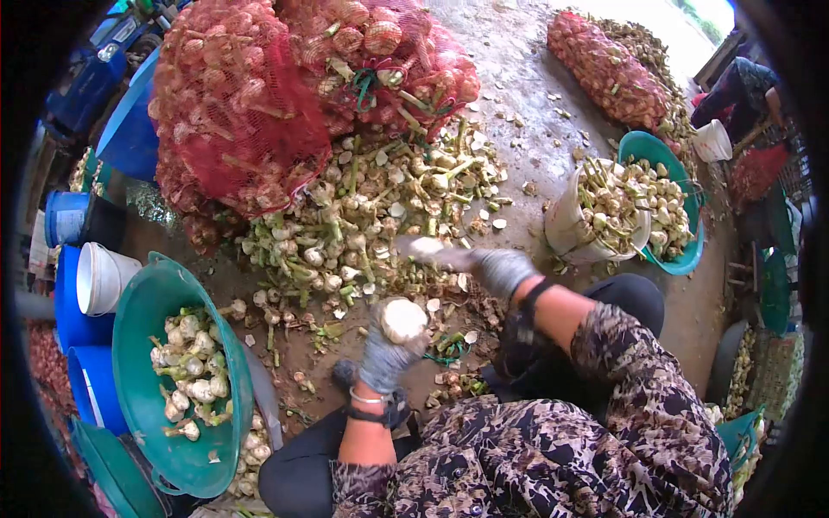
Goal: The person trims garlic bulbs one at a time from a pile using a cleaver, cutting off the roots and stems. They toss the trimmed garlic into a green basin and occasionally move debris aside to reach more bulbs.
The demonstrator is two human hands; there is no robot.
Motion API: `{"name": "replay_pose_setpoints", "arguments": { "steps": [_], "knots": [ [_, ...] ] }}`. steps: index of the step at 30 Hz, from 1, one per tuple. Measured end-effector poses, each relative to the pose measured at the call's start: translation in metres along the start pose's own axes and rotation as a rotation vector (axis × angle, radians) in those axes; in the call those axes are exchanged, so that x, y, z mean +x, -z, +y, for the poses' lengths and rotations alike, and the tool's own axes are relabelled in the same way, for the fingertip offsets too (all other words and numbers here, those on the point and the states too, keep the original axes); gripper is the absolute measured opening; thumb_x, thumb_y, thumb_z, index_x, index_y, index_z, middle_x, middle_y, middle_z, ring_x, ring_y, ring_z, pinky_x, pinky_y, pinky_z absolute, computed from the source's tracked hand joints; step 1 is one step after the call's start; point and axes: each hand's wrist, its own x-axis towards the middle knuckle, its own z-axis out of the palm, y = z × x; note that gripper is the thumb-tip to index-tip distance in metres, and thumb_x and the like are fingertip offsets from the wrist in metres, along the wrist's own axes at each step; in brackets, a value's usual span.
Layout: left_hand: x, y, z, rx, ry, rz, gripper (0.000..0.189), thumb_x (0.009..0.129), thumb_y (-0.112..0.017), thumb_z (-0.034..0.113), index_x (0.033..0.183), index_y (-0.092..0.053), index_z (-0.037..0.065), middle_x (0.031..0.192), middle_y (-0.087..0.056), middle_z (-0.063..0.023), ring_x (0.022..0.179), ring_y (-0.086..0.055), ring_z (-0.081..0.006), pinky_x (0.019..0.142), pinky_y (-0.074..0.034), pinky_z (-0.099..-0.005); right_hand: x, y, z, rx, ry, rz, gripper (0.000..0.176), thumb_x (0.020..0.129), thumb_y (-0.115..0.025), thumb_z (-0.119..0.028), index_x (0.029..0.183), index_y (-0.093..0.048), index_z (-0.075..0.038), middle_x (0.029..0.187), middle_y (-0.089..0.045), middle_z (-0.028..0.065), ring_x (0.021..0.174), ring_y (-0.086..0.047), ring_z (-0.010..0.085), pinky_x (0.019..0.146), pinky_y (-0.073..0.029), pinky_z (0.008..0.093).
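My left hand [386, 361], in a grey glove, is closed around a garlic bulb [404, 320] whose pale cut face points up. To its upper right, my right hand [503, 273], also gloved, grips a knife [451, 257]. Motion smears the blade, and a whitish slice [426, 246] appears on or just above it. Beyond both hands lies a heap of garlic bulbs [345, 229] with their stalks on. Cut stalks and pale slices are scattered on the ground around my hands.
Red mesh sacks of garlic [233, 112] stand behind the heap. A green basin [129, 345] with several bulbs is at left, near a white bucket [93, 281]. On the right are a filled white bucket [566, 216] and a green tub [643, 148]. Another person [743, 91] is at far right.
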Motion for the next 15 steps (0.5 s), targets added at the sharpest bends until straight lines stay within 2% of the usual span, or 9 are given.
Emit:
{"name": "replay_pose_setpoints", "arguments": {
  "steps": [2,4,5,6,7,8,10,12,15],
  "knots": [
    [-0.009,0.017,0.014,-0.878,0.627,0.314,0.051,0.08,-0.07,0.038,0.117,-0.054,0.008,0.103,-0.064,-0.0071,0.087,-0.064,-0.0232,0.081,-0.053,-0.0388,-0.001,0.021,0.032,-0.12,-0.126,-0.047,0.011,0.089,-0.059,-0.02,0.092,-0.06,-0.009,0.079,-0.064,0.0167,0.071,-0.062,0.0384,0.067,-0.049,0.0431],
    [0.008,0.076,0.063,-0.705,0.354,0.4,0.066,0.084,-0.065,0.055,0.126,-0.048,0.006,0.106,-0.06,-0.0087,0.088,-0.061,-0.0208,0.081,-0.053,-0.0371,-0.003,0.045,-0.006,-0.012,-0.177,0.06,0.018,0.088,-0.057,-0.025,0.094,-0.061,-0.009,0.079,-0.064,0.0182,0.073,-0.063,0.0389,0.068,-0.05,0.0445],
    [0.026,0.098,0.096,-1.124,0.095,0.549,0.065,0.084,-0.066,0.053,0.126,-0.048,0.007,0.112,-0.058,-0.0082,0.091,-0.059,-0.0208,0.087,-0.05,-0.0406,-0.001,0.06,-0.025,0.105,-0.246,0.181,0.024,0.088,-0.056,-0.03,0.097,-0.063,-0.008,0.08,-0.065,0.0196,0.076,-0.064,0.0394,0.069,-0.05,0.046],
    [0.034,0.127,0.112,-1.102,-0.224,0.314,0.064,0.079,-0.074,0.042,0.126,-0.048,0.008,0.114,-0.057,-0.0072,0.1,-0.057,-0.0205,0.096,-0.046,-0.0434,0.0,0.068,-0.038,0.105,-0.237,0.171,0.024,0.088,-0.056,-0.03,0.097,-0.063,-0.008,0.08,-0.065,0.0196,0.076,-0.064,0.0394,0.069,-0.05,0.046],
    [0.027,0.139,0.132,-1.753,-0.269,0.407,0.063,0.08,-0.071,0.035,0.132,-0.047,0.007,0.119,-0.056,-0.0068,0.108,-0.055,-0.0216,0.102,-0.043,-0.0464,-0.003,0.071,-0.051,0.219,-0.172,0.157,0.026,0.087,-0.057,-0.031,0.097,-0.062,-0.008,0.08,-0.065,0.02,0.077,-0.063,0.0399,0.069,-0.05,0.0462],
    [0.014,0.157,0.114,-1.659,-0.373,0.651,0.06,0.085,-0.063,0.034,0.136,-0.046,0.008,0.12,-0.059,-0.0065,0.111,-0.054,-0.0225,0.104,-0.043,-0.0474,-0.005,0.072,-0.062,0.336,-0.113,0.147,0.027,0.087,-0.058,-0.033,0.096,-0.061,-0.007,0.08,-0.064,0.0204,0.077,-0.063,0.0404,0.069,-0.049,0.0464],
    [0.008,0.165,0.078,-1.724,-0.374,0.514,0.054,0.09,-0.058,0.035,0.137,-0.049,0.009,0.118,-0.062,-0.0063,0.109,-0.056,-0.0232,0.102,-0.044,-0.0473,-0.005,0.069,-0.075,0.333,-0.133,0.091,0.022,0.086,-0.066,-0.024,0.098,-0.061,-0.006,0.08,-0.064,0.0161,0.072,-0.061,0.0295,0.07,-0.05,0.0382],
    [0.023,0.146,0.033,-1.269,-0.052,0.545,0.048,0.091,-0.058,0.037,0.13,-0.055,0.01,0.116,-0.064,-0.0075,0.105,-0.059,-0.0235,0.099,-0.046,-0.0455,-0.005,0.07,-0.082,0.418,-0.1,0.097,0.026,0.084,-0.063,-0.03,0.096,-0.06,-0.007,0.081,-0.065,0.0212,0.08,-0.063,0.0415,0.071,-0.049,0.0469],
    [0.036,0.102,-0.077,-0.906,0.61,0.73,0.039,0.091,-0.061,0.03,0.123,-0.059,0.008,0.117,-0.063,-0.0083,0.105,-0.06,-0.0256,0.096,-0.047,-0.0421,-0.007,0.073,-0.086,0.457,-0.196,0.063,0.027,0.083,-0.064,-0.029,0.097,-0.06,-0.006,0.082,-0.065,0.0219,0.08,-0.063,0.0416,0.071,-0.05,0.0466]
  ]
}}
